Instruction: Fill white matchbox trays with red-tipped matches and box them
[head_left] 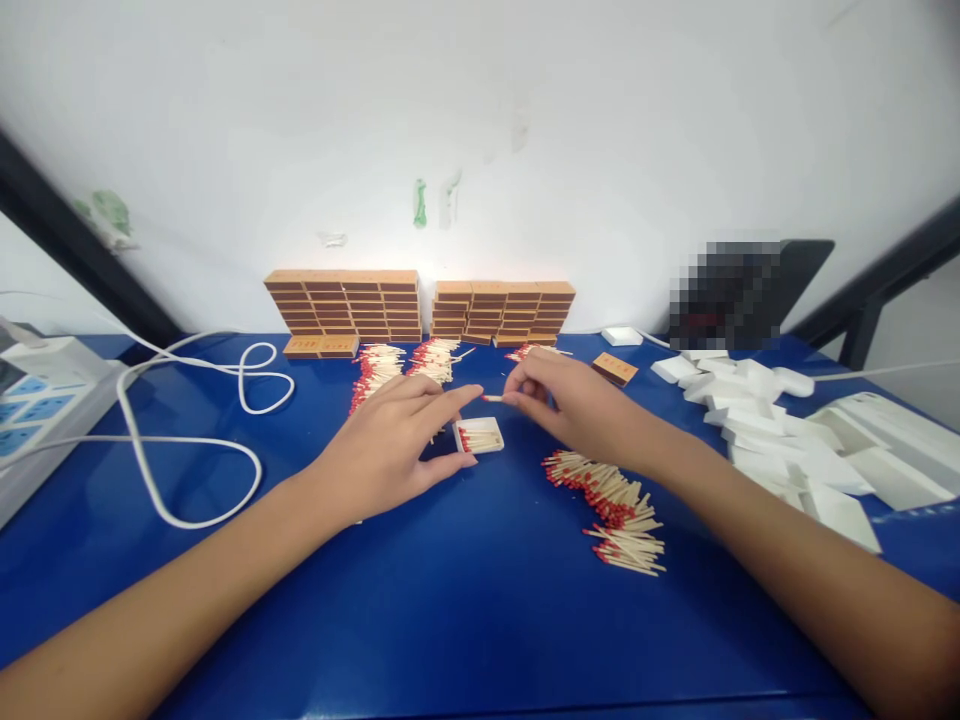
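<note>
A small white matchbox tray lies on the blue table with several red-tipped matches in it. My left hand is at its left end, thumb along the near corner and another finger at the far corner, holding it in place; its index finger stretches out above. Between thumb and fingertips, my right hand pinches a single match just beyond the tray, its red head close to my left index fingertip. Loose matches are heaped below my right wrist, and more piles lie behind my hands.
Stacked matchboxes line the wall, with a second stack beside them. A single matchbox lies right of my right hand. White empty trays are heaped at the right. A white cable loops from a power strip at left.
</note>
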